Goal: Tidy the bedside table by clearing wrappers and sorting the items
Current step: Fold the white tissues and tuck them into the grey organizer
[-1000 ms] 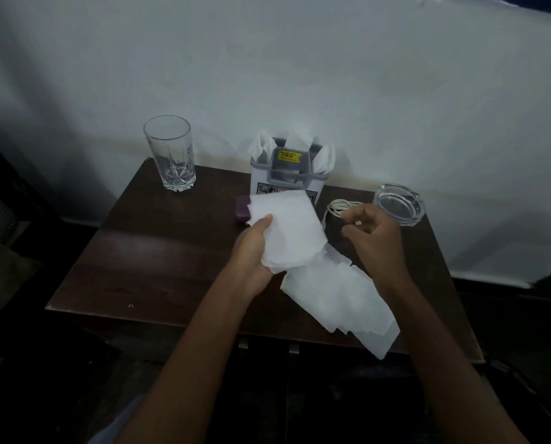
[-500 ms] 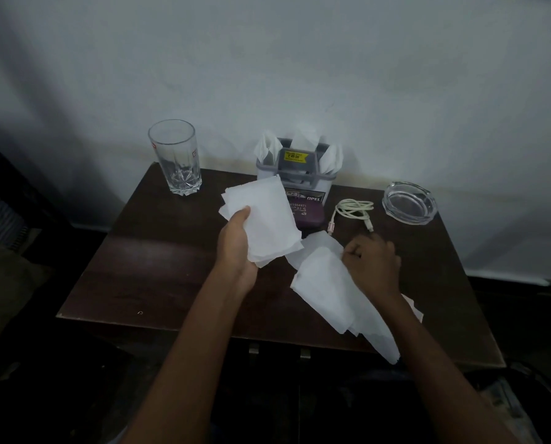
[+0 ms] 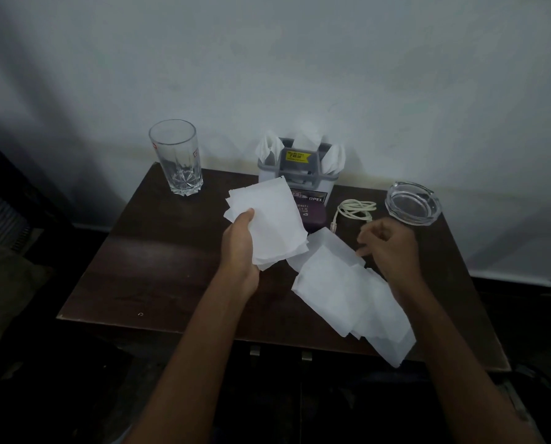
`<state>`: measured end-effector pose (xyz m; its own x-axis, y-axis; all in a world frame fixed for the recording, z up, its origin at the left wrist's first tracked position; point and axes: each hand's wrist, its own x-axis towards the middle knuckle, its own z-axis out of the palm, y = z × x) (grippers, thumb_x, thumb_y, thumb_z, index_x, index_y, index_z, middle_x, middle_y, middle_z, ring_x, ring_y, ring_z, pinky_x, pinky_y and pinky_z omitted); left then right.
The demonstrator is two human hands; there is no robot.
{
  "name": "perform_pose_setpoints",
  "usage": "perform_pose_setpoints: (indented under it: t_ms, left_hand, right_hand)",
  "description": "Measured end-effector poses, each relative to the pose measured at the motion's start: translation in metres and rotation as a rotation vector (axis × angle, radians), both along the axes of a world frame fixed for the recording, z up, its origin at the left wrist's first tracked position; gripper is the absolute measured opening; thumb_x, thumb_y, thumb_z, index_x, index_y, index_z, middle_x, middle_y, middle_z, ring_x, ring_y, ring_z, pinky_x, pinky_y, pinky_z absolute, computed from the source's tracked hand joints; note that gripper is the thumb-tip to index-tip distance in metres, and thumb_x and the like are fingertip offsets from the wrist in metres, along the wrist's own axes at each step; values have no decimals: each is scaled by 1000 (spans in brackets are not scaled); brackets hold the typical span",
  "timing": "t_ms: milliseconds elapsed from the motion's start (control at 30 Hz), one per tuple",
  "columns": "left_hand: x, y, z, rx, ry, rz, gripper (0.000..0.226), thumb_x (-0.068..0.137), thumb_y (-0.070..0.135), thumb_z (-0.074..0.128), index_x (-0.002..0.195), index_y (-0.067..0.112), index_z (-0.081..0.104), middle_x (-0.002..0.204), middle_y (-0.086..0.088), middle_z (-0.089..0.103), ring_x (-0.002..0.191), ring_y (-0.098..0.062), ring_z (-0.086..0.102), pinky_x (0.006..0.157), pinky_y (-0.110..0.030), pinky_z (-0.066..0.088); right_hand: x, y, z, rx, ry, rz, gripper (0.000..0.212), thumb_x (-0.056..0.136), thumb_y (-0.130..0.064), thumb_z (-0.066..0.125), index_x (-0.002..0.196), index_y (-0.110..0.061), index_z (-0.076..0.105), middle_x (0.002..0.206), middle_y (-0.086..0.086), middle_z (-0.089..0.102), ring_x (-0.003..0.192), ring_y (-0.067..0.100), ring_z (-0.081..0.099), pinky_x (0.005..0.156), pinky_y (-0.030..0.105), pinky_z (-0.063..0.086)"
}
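Paper sheets point(image 3: 272, 221), white and roughly squared into a small stack, stand raised above the middle of the dark brown tabletop point(image 3: 158, 267). The left hand point(image 3: 240, 248) grips them from the near-left corner, its thumb lying across the top sheet and its fingers curled behind. A looser spread of white sheets point(image 3: 341, 293) lies flat on the tabletop to the right of that stack, overlapping one another and running out to the near right edge, where one corner hangs over it. The right hand point(image 3: 391, 248) hovers at the far right side of this spread with its fingers curled inward. It is slightly blurred, and I cannot tell whether the fingertips pinch a sheet or merely hang above the paper. At the far left corner an empty cut-glass tumbler point(image 3: 178, 161) stands upright. A grey holder point(image 3: 300, 169) with a yellow sticker and white tissues tucked into it stands against the wall at far centre. A purple box point(image 3: 314, 211) lies just in front of the holder, partly hidden by the held stack. A coiled white cable point(image 3: 356, 209) lies right of the box, and a clear glass ashtray point(image 3: 412, 203) sits near the far right corner.
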<state>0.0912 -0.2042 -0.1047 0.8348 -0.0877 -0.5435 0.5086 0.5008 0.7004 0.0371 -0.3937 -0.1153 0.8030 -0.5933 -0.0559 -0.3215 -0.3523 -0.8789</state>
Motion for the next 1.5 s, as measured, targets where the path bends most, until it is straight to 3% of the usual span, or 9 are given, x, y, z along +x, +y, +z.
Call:
perform_pose_setpoints:
  t_ms: [133, 233, 400, 567, 767, 900, 1200, 1367, 1500]
  left_hand:
    - [-1, 0, 0, 4, 2, -9, 5, 94, 23, 49, 94, 22, 54, 91, 0, 63, 88, -24, 61, 95, -47, 48]
    - [-1, 0, 1, 8, -3, -17, 7, 94, 23, 49, 90, 23, 55, 92, 0, 63, 85, -22, 61, 93, -47, 49]
    - [-1, 1, 1, 16, -15, -13, 8, 94, 23, 49, 90, 22, 55, 92, -1, 64, 83, -21, 61, 87, -43, 50]
    - [0, 1, 1, 32, -34, 11, 15, 94, 22, 50, 80, 23, 55, 83, 1, 62, 76, -19, 60, 77, -33, 50]
    - [1, 1, -1, 45, -56, 8, 13, 94, 23, 50, 82, 21, 55, 83, 1, 62, 76, -18, 60, 77, -32, 50]
    - [3, 0, -5, 27, -42, 3, 7, 93, 24, 52, 95, 19, 56, 87, 0, 63, 80, -20, 61, 79, -35, 51]
    - [-4, -8, -3, -266, -23, -193, 35, 94, 29, 47, 124, 13, 56, 119, -11, 64, 108, -30, 61, 100, -51, 44]
    - [-7, -13, -3, -453, -25, -267, 42, 94, 33, 42, 130, 15, 53, 130, -12, 59, 122, -33, 53, 99, -49, 44]
    - [-7, -16, -6, -491, -33, -303, 50, 95, 41, 38, 135, 13, 48, 133, -14, 57, 124, -33, 51, 108, -50, 36]
  right_hand:
    - [0, 4, -21, -372, 262, 151, 27, 86, -20, 61, 112, -14, 63, 114, 11, 59, 107, 28, 54, 95, 46, 43]
    - [-3, 10, -26, -538, 316, 175, 17, 86, -19, 58, 101, -16, 65, 116, 9, 55, 114, 30, 45, 92, 38, 34]
    - [-1, 8, -21, -327, 174, 75, 19, 80, -8, 59, 65, -21, 56, 81, 2, 62, 91, 26, 57, 87, 43, 45]
    - [-1, 8, 5, -97, -46, 28, 12, 77, 2, 61, 77, -10, 59, 74, 3, 59, 66, 12, 53, 63, 25, 44]
    - [-4, 6, 28, -88, -183, 71, 18, 77, 6, 61, 86, -8, 59, 88, 5, 62, 79, 16, 58, 73, 23, 48]
    - [-8, 4, 43, -76, -221, 134, 13, 80, 5, 61, 85, -6, 56, 78, -3, 60, 74, 10, 57, 64, 11, 49]
    - [-10, 17, 83, 370, -391, 476, 38, 79, 17, 50, 66, -15, 67, 70, -11, 68, 72, 3, 61, 69, 13, 48]
    - [-8, 28, 81, 681, -441, 427, 37, 80, 15, 48, 89, -12, 72, 93, -1, 73, 93, 12, 67, 76, 23, 55]
    - [-4, 37, 58, 500, -311, 338, 42, 80, 14, 52, 109, -12, 65, 102, -8, 71, 98, 8, 67, 84, 28, 56]
